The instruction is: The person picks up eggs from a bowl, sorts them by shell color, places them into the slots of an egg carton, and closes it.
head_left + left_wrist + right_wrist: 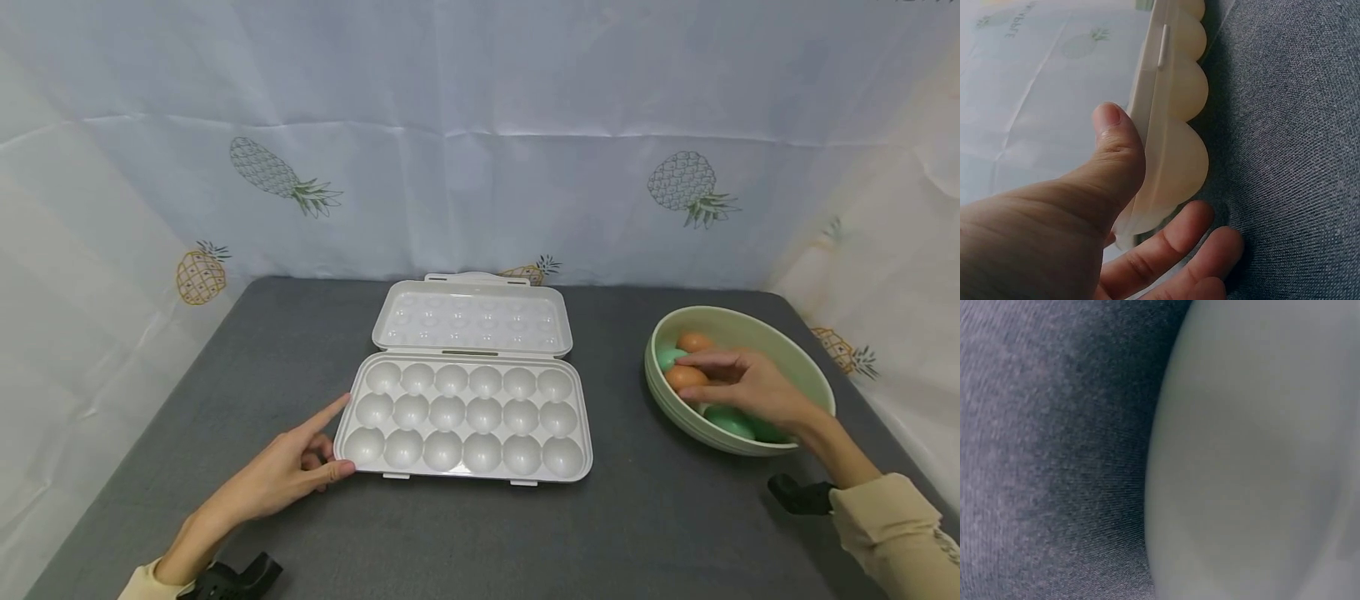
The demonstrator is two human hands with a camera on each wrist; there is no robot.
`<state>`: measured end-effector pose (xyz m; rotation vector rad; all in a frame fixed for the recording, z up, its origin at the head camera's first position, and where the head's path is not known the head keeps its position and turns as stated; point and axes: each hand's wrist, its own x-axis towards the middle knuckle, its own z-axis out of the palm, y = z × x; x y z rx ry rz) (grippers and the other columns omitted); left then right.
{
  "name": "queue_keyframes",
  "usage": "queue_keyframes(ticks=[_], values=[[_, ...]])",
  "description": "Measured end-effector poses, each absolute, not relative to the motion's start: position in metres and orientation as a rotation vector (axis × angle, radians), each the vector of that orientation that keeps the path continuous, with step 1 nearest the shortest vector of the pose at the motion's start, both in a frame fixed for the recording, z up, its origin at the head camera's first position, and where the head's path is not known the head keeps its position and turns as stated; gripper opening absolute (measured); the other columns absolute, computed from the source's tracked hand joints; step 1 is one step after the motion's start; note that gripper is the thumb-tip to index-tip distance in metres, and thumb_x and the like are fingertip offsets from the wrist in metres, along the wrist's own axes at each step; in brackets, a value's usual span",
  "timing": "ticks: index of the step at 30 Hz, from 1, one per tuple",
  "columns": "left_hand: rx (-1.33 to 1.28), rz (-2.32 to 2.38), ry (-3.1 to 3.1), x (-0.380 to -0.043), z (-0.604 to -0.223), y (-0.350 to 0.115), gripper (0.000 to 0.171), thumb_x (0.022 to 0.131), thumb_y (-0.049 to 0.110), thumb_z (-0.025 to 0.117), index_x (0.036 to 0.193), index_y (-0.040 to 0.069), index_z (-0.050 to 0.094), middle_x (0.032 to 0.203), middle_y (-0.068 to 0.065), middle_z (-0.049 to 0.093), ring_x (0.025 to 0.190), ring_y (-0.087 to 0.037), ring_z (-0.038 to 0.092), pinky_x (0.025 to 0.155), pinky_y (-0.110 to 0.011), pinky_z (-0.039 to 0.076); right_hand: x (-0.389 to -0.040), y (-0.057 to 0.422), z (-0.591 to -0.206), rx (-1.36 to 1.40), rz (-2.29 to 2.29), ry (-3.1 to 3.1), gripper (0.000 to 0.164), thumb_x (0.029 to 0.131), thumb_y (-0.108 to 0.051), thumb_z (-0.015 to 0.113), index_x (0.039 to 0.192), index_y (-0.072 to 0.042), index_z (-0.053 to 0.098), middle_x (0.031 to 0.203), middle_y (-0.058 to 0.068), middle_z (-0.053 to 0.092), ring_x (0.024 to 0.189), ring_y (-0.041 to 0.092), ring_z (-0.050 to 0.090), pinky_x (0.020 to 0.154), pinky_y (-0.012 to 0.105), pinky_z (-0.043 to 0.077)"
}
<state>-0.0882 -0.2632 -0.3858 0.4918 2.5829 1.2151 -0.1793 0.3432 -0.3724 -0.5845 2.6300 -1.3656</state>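
Note:
A white egg box [465, 417] lies with its lid [472, 317] folded back, the round hollows of its base bare. At the box's left end, my left hand [281, 471] holds the front corner, thumb on the front edge and straight index finger along the side. The left wrist view shows that thumb [1113, 134] against the rim. Inside a pale green bowl [780, 342], my right hand [750, 387] has its thumb and fingers about an orange-brown egg [684, 377]. Another brown egg [694, 341] and green eggs [729, 422] lie around it. Only the bowl's outer wall [1241, 456] shows in the right wrist view.
A dark grey cloth [450, 542] covers the table. Behind it and at both sides hangs a pale curtain [465, 200] with pineapple prints. The bowl stands near the table's right edge. Each wrist carries a black mount [798, 495].

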Motion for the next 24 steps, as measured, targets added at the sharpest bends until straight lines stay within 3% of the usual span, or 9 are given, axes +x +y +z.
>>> queue_keyframes(ticks=[8, 16, 24], values=[[0.5, 1.206, 2.593, -0.088, -0.386, -0.264, 0.089, 0.096, 0.027, 0.073, 0.163, 0.003, 0.019, 0.076, 0.006, 0.06, 0.058, 0.0, 0.056, 0.054, -0.023, 0.046, -0.177, 0.336, -0.367, -0.506, -1.467, 2.633, 0.05, 0.093, -0.001, 0.073, 0.14, 0.007, 0.058, 0.13, -0.025, 0.064, 0.112, -0.014, 0.062, 0.086, 0.012, 0.055], [0.493, 1.21, 2.586, -0.088, -0.387, -0.263, 0.09, 0.096, 0.027, 0.073, 0.163, 0.003, 0.018, 0.076, 0.005, 0.06, 0.058, -0.001, 0.056, 0.054, -0.023, 0.047, -0.18, 0.328, -0.363, -0.492, -1.759, 2.492, 0.048, 0.094, 0.007, 0.067, 0.14, -0.003, 0.061, 0.119, -0.02, 0.071, 0.113, -0.007, 0.065, 0.081, 0.015, 0.056], [0.492, 1.217, 2.59, -0.088, -0.387, -0.263, 0.09, 0.096, 0.027, 0.073, 0.163, 0.003, 0.019, 0.076, 0.005, 0.06, 0.058, 0.0, 0.056, 0.054, -0.024, 0.047, -0.179, 0.316, -0.353, -0.522, -1.982, 2.324, 0.045, 0.093, 0.014, 0.063, 0.135, -0.002, 0.066, 0.117, -0.013, 0.075, 0.118, -0.002, 0.066, 0.083, 0.017, 0.057]])
